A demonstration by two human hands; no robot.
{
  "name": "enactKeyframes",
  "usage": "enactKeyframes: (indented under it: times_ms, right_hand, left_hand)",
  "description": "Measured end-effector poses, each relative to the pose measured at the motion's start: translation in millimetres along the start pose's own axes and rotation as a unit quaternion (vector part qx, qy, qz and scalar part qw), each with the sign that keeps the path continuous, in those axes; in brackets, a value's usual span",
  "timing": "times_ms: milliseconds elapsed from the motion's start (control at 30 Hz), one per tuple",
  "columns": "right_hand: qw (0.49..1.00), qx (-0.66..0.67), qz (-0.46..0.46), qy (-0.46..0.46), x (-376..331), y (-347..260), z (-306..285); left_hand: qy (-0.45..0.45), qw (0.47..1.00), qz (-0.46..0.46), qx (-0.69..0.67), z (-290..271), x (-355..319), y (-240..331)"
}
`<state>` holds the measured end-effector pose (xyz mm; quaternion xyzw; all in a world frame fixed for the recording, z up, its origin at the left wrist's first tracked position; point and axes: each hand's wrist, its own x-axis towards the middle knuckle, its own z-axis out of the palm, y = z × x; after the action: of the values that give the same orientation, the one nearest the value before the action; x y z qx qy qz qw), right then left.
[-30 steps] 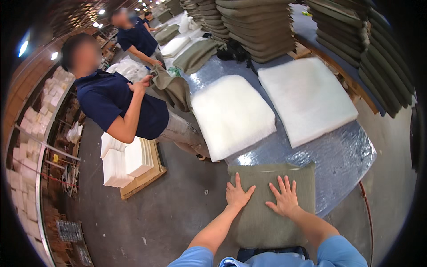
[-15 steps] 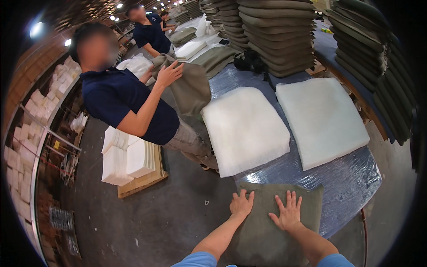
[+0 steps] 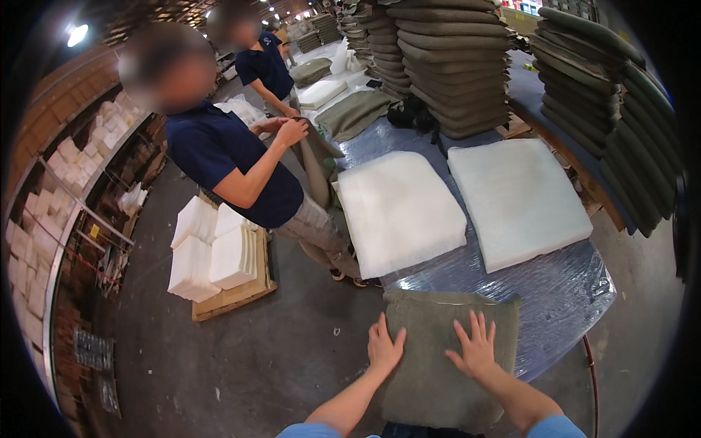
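Observation:
An olive-green fabric cushion cover [image 3: 438,387] lies at the near end of the plastic-wrapped table [image 3: 555,292], its bottom edge close to my body. My left hand [image 3: 385,349] rests at the cover's left edge, fingers apart and pointing away from me. Flat on the cover's right half is my right hand [image 3: 478,349], fingers spread. Neither hand grips anything. Just beyond the cover sit two white foam pads: the left pad [image 3: 398,212] has rounded far corners, and the right pad [image 3: 518,201] is squarer.
A co-worker in a dark shirt [image 3: 241,157] stands at the table's left, handling an olive cover [image 3: 314,153]. Another person [image 3: 263,69] works farther back. Tall stacks of olive cushions [image 3: 456,69] rise behind the pads. White pads on a pallet [image 3: 219,255] stand on the floor at left.
My left hand has slid slightly toward me along the cover's edge; my right hand stays flat on it. The co-worker has brought both hands together and lowered the olive cover.

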<state>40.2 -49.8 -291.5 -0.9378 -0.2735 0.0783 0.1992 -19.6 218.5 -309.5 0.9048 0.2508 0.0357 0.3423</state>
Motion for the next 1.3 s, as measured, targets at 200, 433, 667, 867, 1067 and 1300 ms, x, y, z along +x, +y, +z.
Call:
enactKeyframes:
  times_ms: [200, 433, 667, 867, 1067, 1300]
  right_hand:
    - [0.989, 0.025, 0.092, -0.112, -154.2, 3.4, 13.4]
    - [0.987, -0.034, 0.155, -0.039, -91.2, 27.3, 32.2]
    - [0.968, -0.034, 0.25, -0.012, -0.5, 41.1, 17.7]
    - [0.954, -0.058, 0.293, 0.022, 51.8, 70.5, 20.0]
    - [0.949, -0.099, 0.3, 0.003, 76.2, 81.9, 22.9]
    - [0.943, -0.107, 0.316, -0.004, 70.6, 83.4, 25.3]
  left_hand:
    - [-0.043, 0.964, 0.018, 0.262, 12.3, -106.6, -15.4]
    - [-0.072, 0.972, -0.051, 0.217, 29.3, -39.7, -5.1]
    - [-0.059, 0.98, -0.093, 0.168, 35.3, 41.5, 2.4]
    - [-0.052, 0.983, -0.051, 0.169, 56.0, 113.6, 17.9]
    - [-0.075, 0.975, -0.086, 0.19, 64.8, 140.8, 16.8]
    - [-0.048, 0.986, -0.117, 0.11, 67.3, 154.3, 16.1]
